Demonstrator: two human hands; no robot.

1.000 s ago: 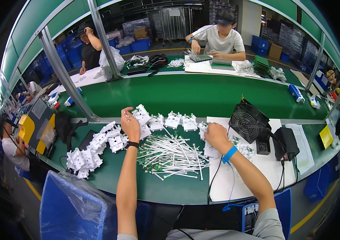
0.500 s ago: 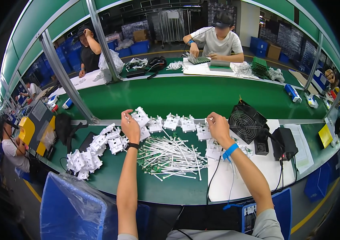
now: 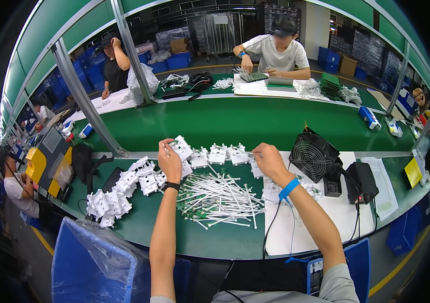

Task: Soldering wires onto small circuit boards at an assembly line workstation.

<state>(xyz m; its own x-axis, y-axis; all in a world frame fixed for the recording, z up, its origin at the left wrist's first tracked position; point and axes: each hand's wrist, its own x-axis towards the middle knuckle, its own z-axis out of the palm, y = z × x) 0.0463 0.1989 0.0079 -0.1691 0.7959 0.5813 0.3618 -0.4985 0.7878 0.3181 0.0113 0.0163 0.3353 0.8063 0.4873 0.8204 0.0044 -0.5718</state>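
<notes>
My left hand [image 3: 170,162], a black band at its wrist, has its fingers curled at a white plastic housing [image 3: 180,147], which sits tilted at the left end of a curved row of similar housings. My right hand [image 3: 271,162], with a blue wrist strap, brings its fingertips together at the right edge of another white housing [image 3: 237,154] in that row; its grip is partly hidden. Below the row, between my forearms, lies a loose pile of white strips with green ends [image 3: 220,198]. More white housings [image 3: 108,203] are heaped left of my left forearm.
Right of my right hand stand a black fan [image 3: 310,155] and a black box with cables [image 3: 360,183] by a white sheet [image 3: 296,237]. A plastic-lined blue bin [image 3: 91,262] is at front left. Beyond the green belt [image 3: 235,117], a person handles small parts.
My right hand has moved left along the row, from one housing to the edge of its neighbour. The left hand stays at the same housing, nearly still. The whole view shifts slightly.
</notes>
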